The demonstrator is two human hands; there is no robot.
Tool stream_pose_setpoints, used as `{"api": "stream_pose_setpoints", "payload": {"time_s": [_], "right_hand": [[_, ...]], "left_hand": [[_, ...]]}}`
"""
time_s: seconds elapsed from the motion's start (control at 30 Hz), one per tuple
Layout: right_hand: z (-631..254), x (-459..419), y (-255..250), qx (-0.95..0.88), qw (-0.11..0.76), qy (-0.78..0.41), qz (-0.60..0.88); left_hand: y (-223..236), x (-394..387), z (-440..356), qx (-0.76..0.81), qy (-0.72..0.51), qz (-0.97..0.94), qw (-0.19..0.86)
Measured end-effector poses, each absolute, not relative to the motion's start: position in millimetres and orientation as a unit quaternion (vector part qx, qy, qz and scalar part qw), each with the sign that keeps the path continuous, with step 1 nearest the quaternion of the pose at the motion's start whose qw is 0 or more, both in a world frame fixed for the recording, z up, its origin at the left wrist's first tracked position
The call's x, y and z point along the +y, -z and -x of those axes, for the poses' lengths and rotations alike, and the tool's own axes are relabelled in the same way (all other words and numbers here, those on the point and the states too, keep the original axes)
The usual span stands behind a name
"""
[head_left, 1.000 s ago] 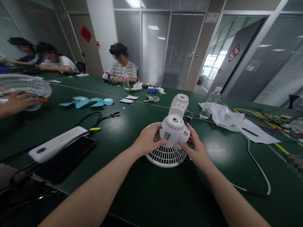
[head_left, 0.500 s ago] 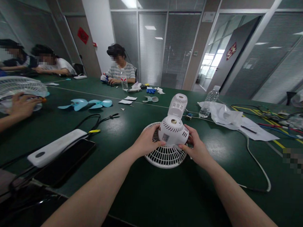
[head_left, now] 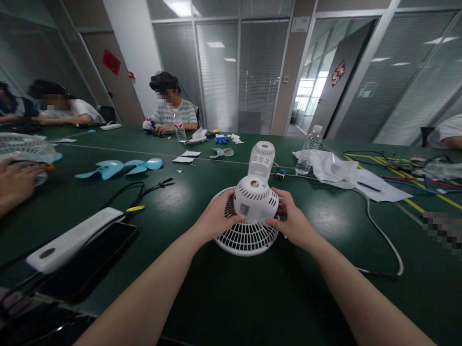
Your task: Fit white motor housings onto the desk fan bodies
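A white motor housing (head_left: 256,201) of a fan, with slotted vents and a small printed label, sits over a round white fan grille (head_left: 247,242) on the green table. My left hand (head_left: 219,218) wraps its left side, thumb along the lower edge. From the right, my right hand (head_left: 293,220) grips the same housing, its thumb near the bottom; some of its fingers are hidden behind. Beyond the housing, a white slotted fan neck (head_left: 261,159) extends away from me, apparently joined to it.
Light-blue fan blades (head_left: 110,169) lie left, behind a white power bank (head_left: 75,240) and a black phone (head_left: 87,261). A water bottle (head_left: 309,150) stands by crumpled plastic (head_left: 335,169) at right. A co-worker's hand (head_left: 16,180) touches another grille (head_left: 22,145); others sit across.
The whole view has shifted slightly, so things appear further left. Both hands keep their hold on the motor housing. The co-worker's hand at the left has moved a little.
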State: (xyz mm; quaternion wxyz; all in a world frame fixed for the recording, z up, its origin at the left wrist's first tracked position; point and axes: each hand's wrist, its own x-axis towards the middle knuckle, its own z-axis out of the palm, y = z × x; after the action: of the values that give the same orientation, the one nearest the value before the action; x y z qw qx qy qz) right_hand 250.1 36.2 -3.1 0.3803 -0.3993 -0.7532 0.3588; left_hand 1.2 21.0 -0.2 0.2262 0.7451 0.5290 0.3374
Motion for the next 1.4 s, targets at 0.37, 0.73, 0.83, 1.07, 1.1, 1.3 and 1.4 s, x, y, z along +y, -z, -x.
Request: {"api": "stream_pose_setpoints", "payload": {"time_s": [0.37, 0.73, 0.83, 1.07, 1.1, 1.3, 1.4], "right_hand": [[-251.2, 30.7, -4.5, -0.786, 0.338, -0.277, 0.437], [-227.0, 4.8, -7.6, -0.775, 0.325, -0.163, 0.517], [-223.5, -1.7, -11.5, -0.779, 0.308, -0.141, 0.528], [-222.6, -6.7, -17.0, -0.797, 0.276, -0.104, 0.528], [-223.4, -6.2, -17.6, -0.799, 0.273, -0.104, 0.526], [-228.4, -4.7, -20.8, -0.809, 0.272, -0.105, 0.511], [-229.1, -3.9, -20.5, -0.802, 0.297, -0.115, 0.505]], "left_hand": [[6.2, 26.8, 0.1, 0.510, -0.373, -0.749, 0.199], [1.8, 27.1, 5.3, 0.492, -0.357, -0.766, 0.210], [3.2, 28.7, 11.2, 0.470, -0.346, -0.779, 0.229], [-0.6, 26.5, 11.3, 0.470, -0.336, -0.779, 0.245], [-0.3, 26.8, 10.7, 0.470, -0.339, -0.776, 0.249], [0.8, 30.0, 14.1, 0.472, -0.330, -0.780, 0.245], [-1.8, 29.5, 18.0, 0.478, -0.315, -0.786, 0.234]]}}
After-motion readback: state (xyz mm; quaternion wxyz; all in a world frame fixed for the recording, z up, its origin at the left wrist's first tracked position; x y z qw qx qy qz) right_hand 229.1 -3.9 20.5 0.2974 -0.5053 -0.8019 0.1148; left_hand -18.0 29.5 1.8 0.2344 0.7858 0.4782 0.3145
